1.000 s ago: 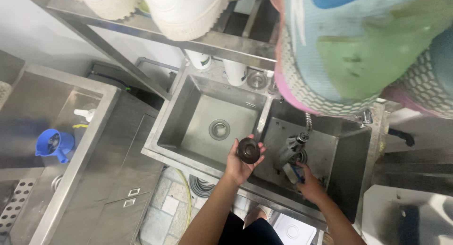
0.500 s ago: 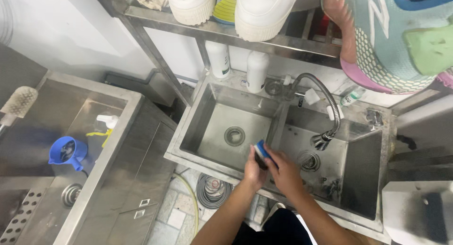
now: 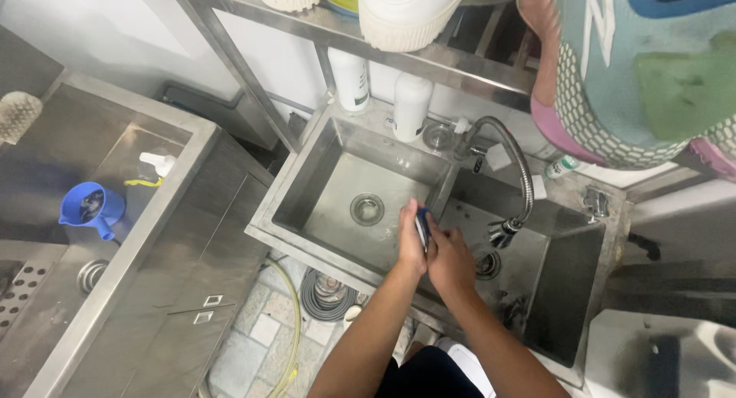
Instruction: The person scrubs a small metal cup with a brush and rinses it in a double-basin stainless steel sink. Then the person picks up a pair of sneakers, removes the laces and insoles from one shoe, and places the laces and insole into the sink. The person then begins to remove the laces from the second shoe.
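Double steel sink [image 3: 337, 149], two basins side by side. Left basin: bare but for a round drain strainer [image 3: 367, 208]. Right basin: a second drain [image 3: 486, 264] and dark grime along the floor; curved faucet [image 3: 512, 168] hangs over it, nozzle down.

Both hands meet above the divider between basins. Left hand [image 3: 410, 241] and right hand [image 3: 450, 258] press together with a small blue-and-dark object [image 3: 422, 223] sandwiched between them; fingers of both closed tight around it. Cannot tell what the object is.

Back ledge of sink: two white bottles [image 3: 352, 77] upright, a small glass cup [image 3: 438, 136] beside them.

Far left, separate steel table [image 3: 165, 237] with a recessed basin holding a blue funnel [image 3: 90, 208] and a small white bottle [image 3: 159, 163] lying down.
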